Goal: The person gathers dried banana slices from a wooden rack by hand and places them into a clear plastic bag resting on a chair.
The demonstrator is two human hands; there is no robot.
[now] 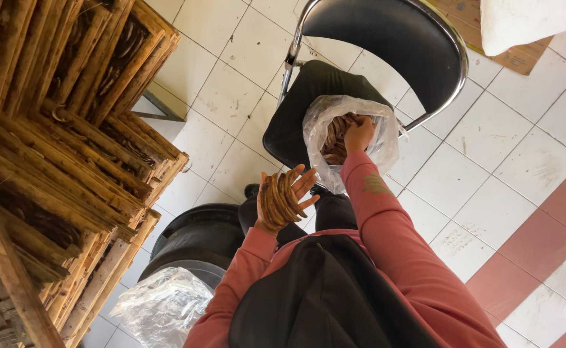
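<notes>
Right hand [359, 134] is reaching into clear plastic bag [350, 138] on black chair [309, 109], fingers closing on brown curved strips [334, 138]. Left hand [284, 198] is cradling a bundle of strips [275, 198], fingers half-spread. Risk: loose grip is letting strips slide off; bag is tipping from seat

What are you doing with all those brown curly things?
A person in pink sleeves stands over a black chair. The left hand holds a bunch of brown ring-shaped pieces. The right hand reaches into a clear plastic bag on the chair seat, which holds more of the same pieces. Stacked wooden trays stand to the left, with a black bin and another clear bag below them.
</notes>
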